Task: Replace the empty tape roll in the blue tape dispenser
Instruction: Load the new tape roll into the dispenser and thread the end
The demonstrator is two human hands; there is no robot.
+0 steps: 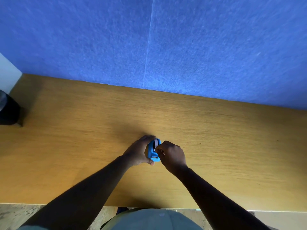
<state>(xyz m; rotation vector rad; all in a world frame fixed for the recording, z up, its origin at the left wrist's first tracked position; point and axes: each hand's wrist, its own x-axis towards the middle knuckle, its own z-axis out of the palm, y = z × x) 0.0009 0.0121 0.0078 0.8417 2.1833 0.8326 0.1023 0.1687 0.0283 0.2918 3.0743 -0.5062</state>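
Observation:
The blue tape dispenser (153, 152) stands on the wooden desk (83, 138), near the middle. My left hand (138, 151) wraps around its left side and grips it. A white tape roll (156, 142) shows in the dispenser's top opening. My right hand (172, 155) is at the dispenser's right side, its fingertips pinched together over the top, at the tape's edge. What exactly the right fingers pinch is too small to tell. The dispenser's cutter end points toward me.
A blue felt partition (182, 47) rises along the desk's far edge. A dark round object (7, 110) stands at the desk's far left edge. The desk's near edge (216, 209) runs just above my lap.

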